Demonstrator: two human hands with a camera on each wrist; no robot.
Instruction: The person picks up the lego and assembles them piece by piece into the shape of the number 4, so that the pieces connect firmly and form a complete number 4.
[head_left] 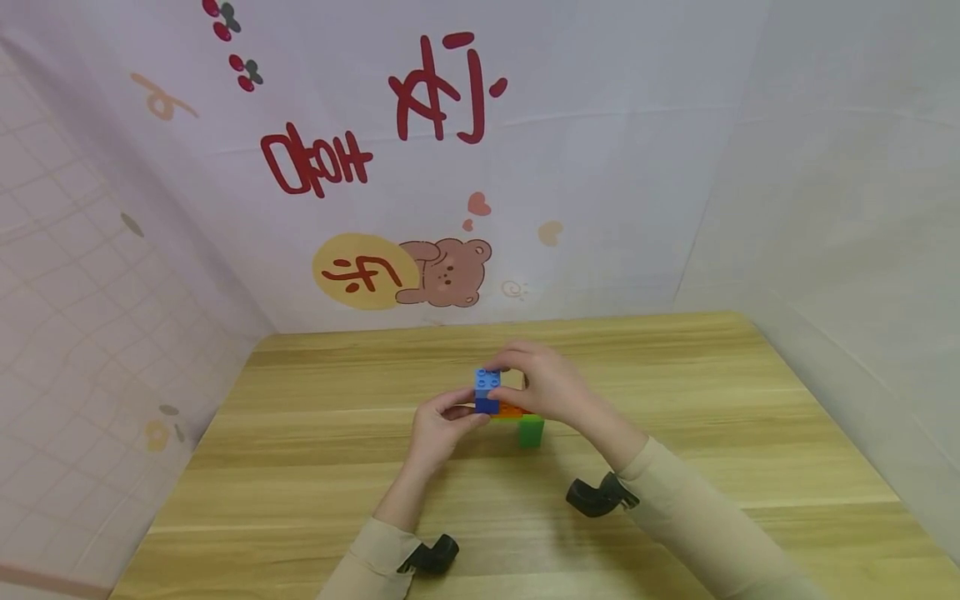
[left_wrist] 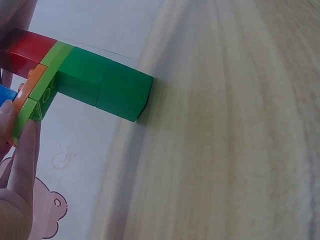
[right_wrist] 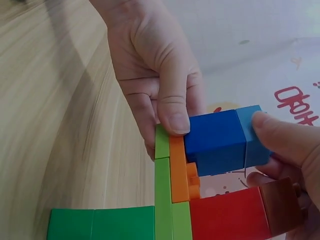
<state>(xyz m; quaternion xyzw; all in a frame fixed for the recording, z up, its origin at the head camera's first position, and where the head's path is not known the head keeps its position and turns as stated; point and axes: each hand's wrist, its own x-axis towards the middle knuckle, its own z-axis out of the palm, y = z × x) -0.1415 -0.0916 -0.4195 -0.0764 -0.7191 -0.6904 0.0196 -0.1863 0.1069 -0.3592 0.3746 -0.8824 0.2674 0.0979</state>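
A toy building-brick structure stands on the table. Its leg is two dark green bricks [left_wrist: 102, 82], topped by lime green plates [right_wrist: 162, 185] and an orange plate [right_wrist: 178, 167]. On these rise a blue brick [right_wrist: 215, 142] with a lighter blue brick [head_left: 487, 379] over it and, beside them, a red brick [right_wrist: 227, 212] capped by a brown one [right_wrist: 281, 207]. My left hand [head_left: 438, 433] pinches the plates' overhanging end, thumb on top and fingers beneath. From the right, my right hand [head_left: 551, 383] grips the light blue brick between thumb and fingers.
Wood-grain table [head_left: 315, 467] surrounds the structure. White printed cloth [head_left: 600, 167] hangs behind the table and along both sides. A black curved piece [head_left: 600, 494] sticks out by the right sleeve, and a similar black piece [head_left: 435, 554] by the left.
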